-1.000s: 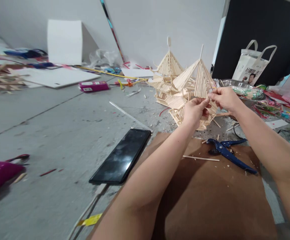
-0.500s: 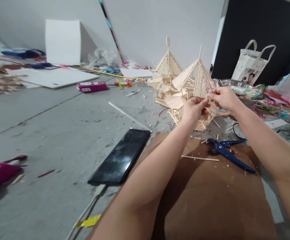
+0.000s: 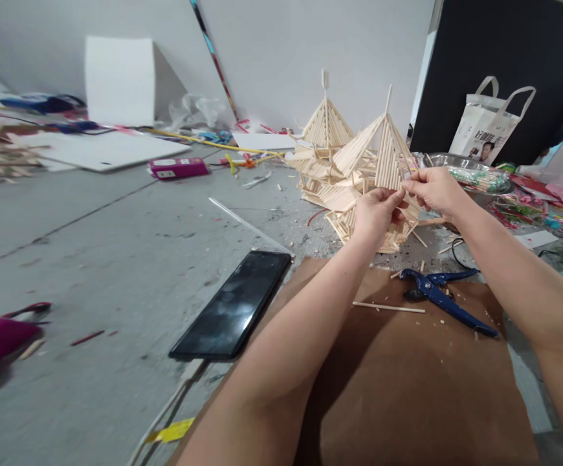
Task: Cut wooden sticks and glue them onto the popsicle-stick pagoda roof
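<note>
A model building made of pale wooden sticks (image 3: 320, 197) stands on the floor ahead, with two pointed roofs. Both of my hands are at the lower edge of its nearer roof (image 3: 387, 155). My left hand (image 3: 375, 212) is closed, thumb and forefinger pinched at the eave; its other fingers are curled and partly hidden. Just to the right, my right hand (image 3: 430, 188) pinches what looks like a thin wooden stick at the roof's right corner, its fingertips almost touching the left ones. The pinched ends are too small to see clearly.
Blue cutting pliers (image 3: 444, 301) and a loose stick (image 3: 389, 307) lie on a brown sheet (image 3: 422, 395). Left of my forearm is a phone (image 3: 233, 304) with a cable. A metal bowl (image 3: 497, 188), a tote bag (image 3: 483, 129) and a purple box (image 3: 178, 168) stand farther off.
The view has shifted very slightly. Both hands keep the same pinch at the roof's edge, and nothing else has visibly moved.
</note>
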Demonstrator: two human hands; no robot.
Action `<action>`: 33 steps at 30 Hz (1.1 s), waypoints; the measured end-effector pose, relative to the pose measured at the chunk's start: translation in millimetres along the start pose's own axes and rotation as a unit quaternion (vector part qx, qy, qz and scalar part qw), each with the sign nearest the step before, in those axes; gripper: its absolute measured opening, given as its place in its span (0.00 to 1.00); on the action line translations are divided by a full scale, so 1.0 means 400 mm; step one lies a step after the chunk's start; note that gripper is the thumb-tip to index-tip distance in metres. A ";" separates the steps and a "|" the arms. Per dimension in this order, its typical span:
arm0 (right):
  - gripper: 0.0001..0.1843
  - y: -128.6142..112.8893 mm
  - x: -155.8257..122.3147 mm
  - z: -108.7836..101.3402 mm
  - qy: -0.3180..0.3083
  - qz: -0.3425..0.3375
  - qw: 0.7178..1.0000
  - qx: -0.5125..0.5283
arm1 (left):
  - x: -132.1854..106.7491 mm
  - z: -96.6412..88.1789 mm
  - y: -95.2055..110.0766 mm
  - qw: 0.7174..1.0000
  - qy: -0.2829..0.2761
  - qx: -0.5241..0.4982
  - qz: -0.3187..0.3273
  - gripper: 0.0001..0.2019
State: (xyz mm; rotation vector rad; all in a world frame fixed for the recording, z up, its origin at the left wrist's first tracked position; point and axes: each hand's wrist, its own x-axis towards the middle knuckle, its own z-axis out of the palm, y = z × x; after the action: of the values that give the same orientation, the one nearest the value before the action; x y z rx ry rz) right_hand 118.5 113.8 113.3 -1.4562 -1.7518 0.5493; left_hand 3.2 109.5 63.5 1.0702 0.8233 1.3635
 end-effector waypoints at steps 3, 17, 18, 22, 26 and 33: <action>0.07 0.002 0.002 0.000 0.016 -0.031 0.999 -0.041 | -0.004 0.001 0.006 1.000 0.000 -0.004 -0.013 0.10; 0.09 -0.005 0.000 0.000 0.033 -0.046 0.992 -0.113 | 0.001 -0.002 0.009 0.998 -0.029 -0.040 -0.042 0.09; 0.09 -0.006 -0.001 0.000 0.034 -0.046 0.992 -0.113 | 0.003 -0.005 0.007 0.998 -0.037 -0.044 -0.041 0.08; 0.10 -0.004 -0.001 0.000 0.035 -0.047 0.992 -0.110 | 0.007 -0.013 0.005 0.995 -0.062 -0.054 -0.048 0.05; 0.10 -0.001 0.002 0.001 0.035 -0.050 0.992 -0.111 | 0.009 -0.012 0.006 0.995 -0.069 -0.059 -0.051 0.04; 0.10 -0.006 -0.002 0.004 0.038 -0.044 0.990 -0.127 | 0.006 -0.006 0.014 0.994 -0.062 -0.058 -0.062 0.05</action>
State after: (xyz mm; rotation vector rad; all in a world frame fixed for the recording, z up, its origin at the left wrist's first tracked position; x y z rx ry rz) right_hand 115.7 112.6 114.0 -1.5412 -1.8673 0.2271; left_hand -0.6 111.6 68.1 0.9863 0.7001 1.2130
